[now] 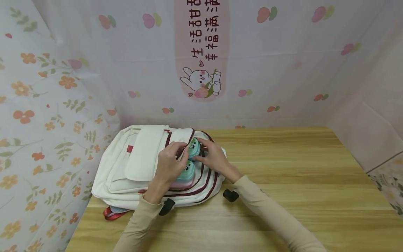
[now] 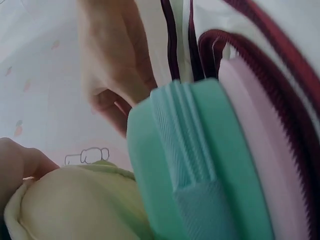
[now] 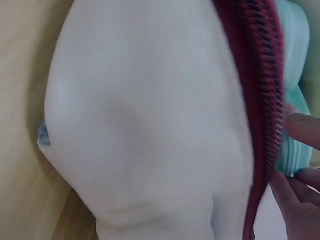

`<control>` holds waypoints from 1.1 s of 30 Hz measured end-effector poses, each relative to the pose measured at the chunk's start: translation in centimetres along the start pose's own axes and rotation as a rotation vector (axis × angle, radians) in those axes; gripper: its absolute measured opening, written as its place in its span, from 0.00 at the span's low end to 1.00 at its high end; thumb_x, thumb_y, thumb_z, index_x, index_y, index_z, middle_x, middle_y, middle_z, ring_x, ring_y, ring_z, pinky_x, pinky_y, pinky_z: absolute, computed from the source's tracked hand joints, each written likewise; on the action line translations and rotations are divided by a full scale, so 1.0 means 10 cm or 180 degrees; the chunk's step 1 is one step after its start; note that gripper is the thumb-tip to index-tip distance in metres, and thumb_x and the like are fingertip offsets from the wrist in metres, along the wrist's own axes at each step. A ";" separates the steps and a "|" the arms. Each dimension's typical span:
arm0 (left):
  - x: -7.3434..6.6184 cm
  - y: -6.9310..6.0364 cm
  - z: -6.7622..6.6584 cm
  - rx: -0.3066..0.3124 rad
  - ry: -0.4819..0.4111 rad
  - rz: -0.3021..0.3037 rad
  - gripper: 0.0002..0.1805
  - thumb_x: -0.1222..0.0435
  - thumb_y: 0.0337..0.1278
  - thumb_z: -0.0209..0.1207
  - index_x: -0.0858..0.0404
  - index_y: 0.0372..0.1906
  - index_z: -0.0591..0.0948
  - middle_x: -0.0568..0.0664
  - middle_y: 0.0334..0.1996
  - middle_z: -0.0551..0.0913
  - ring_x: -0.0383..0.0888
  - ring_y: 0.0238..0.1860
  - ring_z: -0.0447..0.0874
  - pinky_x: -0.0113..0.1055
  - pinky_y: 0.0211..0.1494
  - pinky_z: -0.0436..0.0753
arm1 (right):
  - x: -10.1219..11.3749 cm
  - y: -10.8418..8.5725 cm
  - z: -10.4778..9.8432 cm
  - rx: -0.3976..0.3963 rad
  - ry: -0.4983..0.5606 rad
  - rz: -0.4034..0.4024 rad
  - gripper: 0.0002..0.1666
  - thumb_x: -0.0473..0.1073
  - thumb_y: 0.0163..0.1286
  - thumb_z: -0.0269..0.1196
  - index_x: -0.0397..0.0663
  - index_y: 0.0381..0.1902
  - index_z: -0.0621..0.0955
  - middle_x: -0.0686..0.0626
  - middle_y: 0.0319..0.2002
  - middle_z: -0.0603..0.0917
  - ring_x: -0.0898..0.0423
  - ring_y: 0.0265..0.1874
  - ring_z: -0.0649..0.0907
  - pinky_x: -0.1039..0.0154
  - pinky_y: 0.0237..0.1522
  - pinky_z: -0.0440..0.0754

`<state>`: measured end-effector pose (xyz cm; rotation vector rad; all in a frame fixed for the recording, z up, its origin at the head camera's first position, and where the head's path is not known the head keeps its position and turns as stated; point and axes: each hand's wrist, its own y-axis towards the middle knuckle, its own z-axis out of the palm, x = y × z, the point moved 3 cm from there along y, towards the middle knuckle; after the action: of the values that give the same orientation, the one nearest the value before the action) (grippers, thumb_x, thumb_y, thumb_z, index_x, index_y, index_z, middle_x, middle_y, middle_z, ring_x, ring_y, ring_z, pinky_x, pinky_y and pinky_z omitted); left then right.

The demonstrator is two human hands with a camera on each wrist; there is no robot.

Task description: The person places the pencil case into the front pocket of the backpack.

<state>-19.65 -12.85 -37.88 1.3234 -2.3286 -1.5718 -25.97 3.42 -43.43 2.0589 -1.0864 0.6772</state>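
A white backpack (image 1: pixel 185 134) with dark red zippers lies on the table, a pocket unzipped. My left hand (image 1: pixel 170 161) pinches the pocket's cream fabric edge (image 2: pixel 75 200) and holds it back. Inside the pocket sit two small teal cases with cartoon faces. My right hand (image 1: pixel 216 157) grips the farther teal case (image 1: pixel 194 148) between thumb and fingers, at the pocket opening. The nearer teal case (image 1: pixel 188 170) lies beside it, next to a pink item (image 2: pixel 245 110). In the right wrist view, the zipper edge (image 3: pixel 265 90) hides part of the cases.
The wooden table (image 1: pixel 283 175) extends to the right of the backpack. A red strap loop (image 1: pixel 114 213) sticks out at its lower left. Patterned cloth (image 1: pixel 141 63) hangs behind and at the left. Black wrist devices (image 1: pixel 231 195) sit near both wrists.
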 end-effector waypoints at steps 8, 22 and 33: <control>-0.08 -0.10 0.14 0.0360 0.0128 -0.0040 0.09 0.72 0.52 0.67 0.71 0.39 0.84 0.54 0.27 0.79 0.43 0.25 0.75 0.35 0.28 0.78 | -0.07 -0.16 -0.16 0.0200 0.0096 0.0004 0.33 0.32 0.66 0.67 0.31 0.68 0.72 0.32 0.63 0.79 0.37 0.55 0.84 0.48 0.55 0.84; -0.12 -0.22 0.25 0.0656 0.0581 0.0049 0.13 0.65 0.57 0.67 0.69 0.45 0.84 0.58 0.38 0.78 0.54 0.38 0.78 0.43 0.41 0.82 | -0.23 -0.42 -0.55 0.0057 -0.0098 0.0318 0.34 0.44 0.71 0.65 0.35 0.70 0.71 0.33 0.65 0.78 0.36 0.61 0.80 0.40 0.64 0.76; -0.17 -0.12 0.29 0.0996 0.0722 0.0190 0.29 0.54 0.61 0.63 0.65 0.64 0.78 0.69 0.67 0.73 0.68 0.68 0.72 0.60 0.67 0.74 | -0.30 -0.59 -0.79 0.0273 -0.1290 0.0323 0.55 0.67 0.63 0.65 0.43 0.77 0.62 0.31 0.72 0.68 0.31 0.71 0.69 0.31 0.69 0.64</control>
<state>-19.12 -9.76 -39.54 1.3865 -2.5101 -1.0081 -23.45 13.41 -42.68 2.2879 -1.4158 0.3646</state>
